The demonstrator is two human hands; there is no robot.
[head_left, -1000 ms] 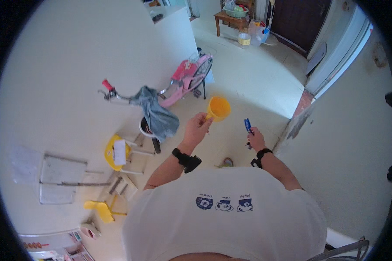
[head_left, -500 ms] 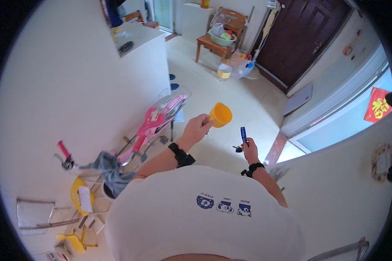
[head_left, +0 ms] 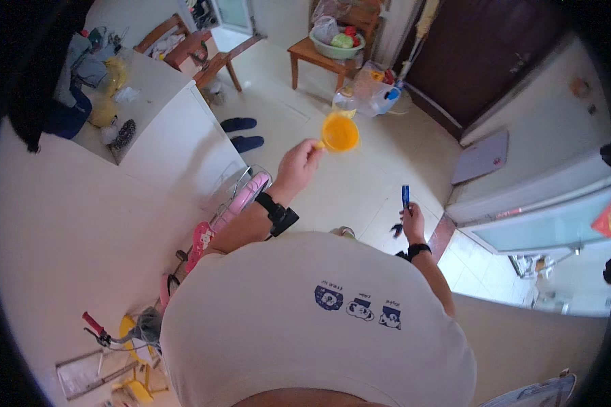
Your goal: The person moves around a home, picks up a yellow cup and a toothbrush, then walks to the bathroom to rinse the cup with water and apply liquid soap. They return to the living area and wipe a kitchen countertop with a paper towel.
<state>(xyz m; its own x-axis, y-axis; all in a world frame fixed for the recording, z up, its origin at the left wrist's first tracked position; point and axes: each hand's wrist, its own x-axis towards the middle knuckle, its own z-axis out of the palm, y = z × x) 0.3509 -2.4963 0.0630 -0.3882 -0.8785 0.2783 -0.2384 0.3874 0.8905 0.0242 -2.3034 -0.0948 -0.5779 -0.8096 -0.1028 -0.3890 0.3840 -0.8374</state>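
My left hand (head_left: pixel 297 167) grips a yellow-orange cup (head_left: pixel 341 133) by its handle, with the open mouth showing and no contents that I can make out. Lower and to the right, my right hand (head_left: pixel 414 224) is closed around a slim blue tube-like object (head_left: pixel 406 195) that stands up out of the fist. A small dark piece (head_left: pixel 397 230) sticks out on the left side of that hand; its kind is too blurred to tell. Both hands are in mid-air in front of my body, well apart.
To the left are a pink bicycle (head_left: pixel 204 237) and a white counter (head_left: pixel 173 112) with things on top. Dark slippers (head_left: pixel 246 143) lie beside it. Ahead stands a wooden chair (head_left: pixel 304 55) holding a green basin (head_left: pixel 336 49), with bags near it. A doorway opens at right.
I have moved forward into the room: the counter, slippers and far chair are closer, and the bicycle has slid back. Both hands keep their hold; the cup sits higher in view.
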